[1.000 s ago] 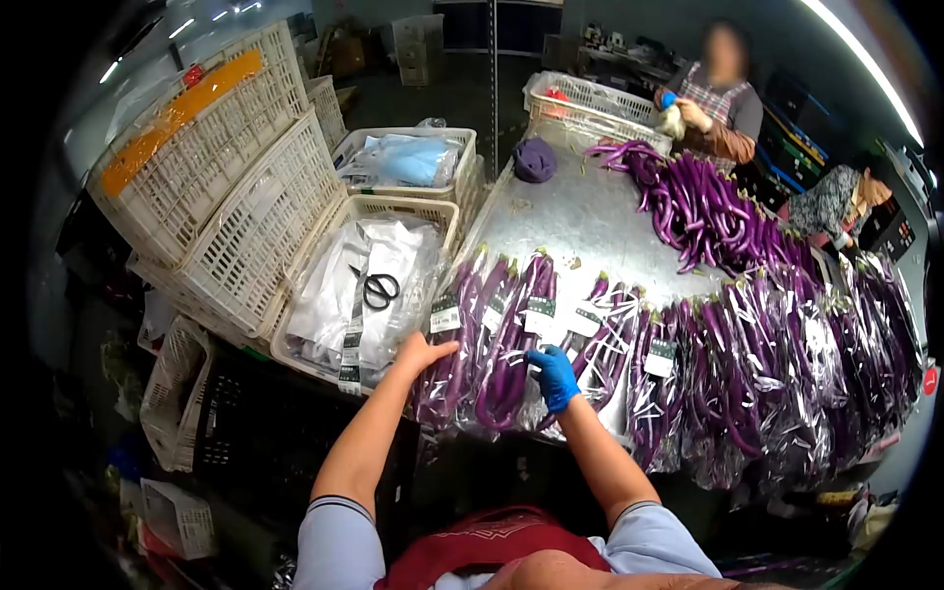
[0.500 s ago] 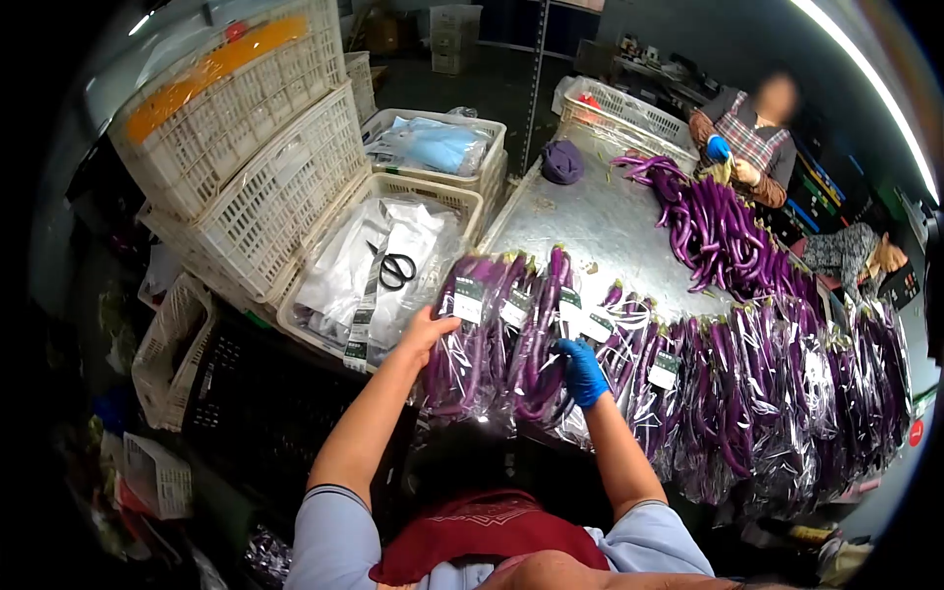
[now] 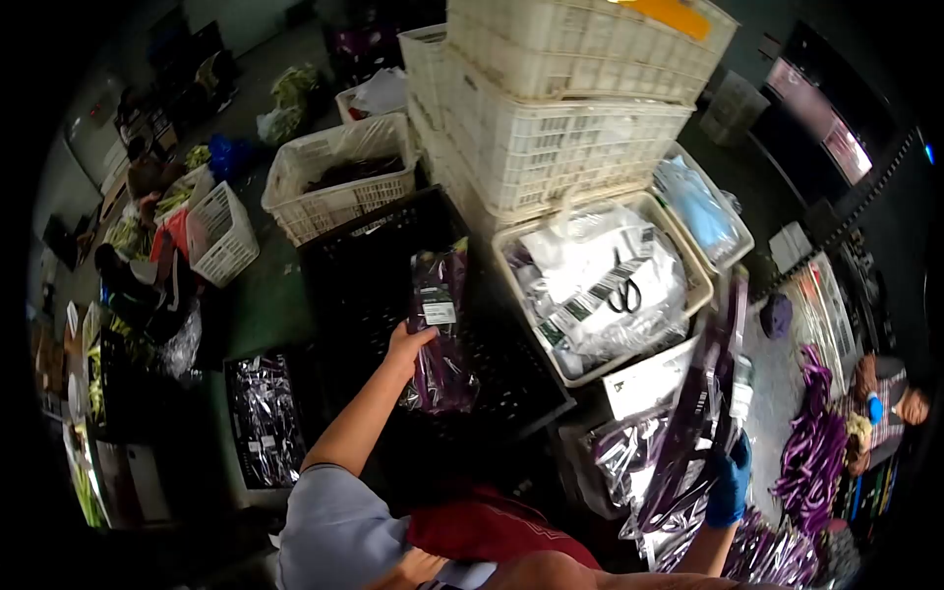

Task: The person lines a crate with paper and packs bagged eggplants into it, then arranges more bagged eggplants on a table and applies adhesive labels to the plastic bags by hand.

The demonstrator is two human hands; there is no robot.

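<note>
My bare left hand (image 3: pixel 408 346) grips a clear bag of purple eggplants (image 3: pixel 444 366) by its edge, with a white label facing up. That bag is over a large black crate (image 3: pixel 369 246). On the right, my blue-gloved right hand (image 3: pixel 728 482) is closed around another bag of long eggplants (image 3: pixel 688 433), which slants upward above the metal table (image 3: pixel 772 393). The fingertips of the glove are partly hidden by the plastic. More bagged eggplants (image 3: pixel 629 457) lie beside and below it.
A white crate (image 3: pixel 565 374) holds plastic packaging and black scissors (image 3: pixel 624 295). Tall stacked white crates (image 3: pixel 580 147) rise behind it. Loose eggplants (image 3: pixel 811 452) lie near a co-worker (image 3: pixel 880 403). A dark crate of bagged produce (image 3: pixel 265 418) sits on the floor at left.
My view has turned left. My left hand has carried a bag of eggplants off the table to above the black crate. The right hand stays at the table, its bag now tilted up.
</note>
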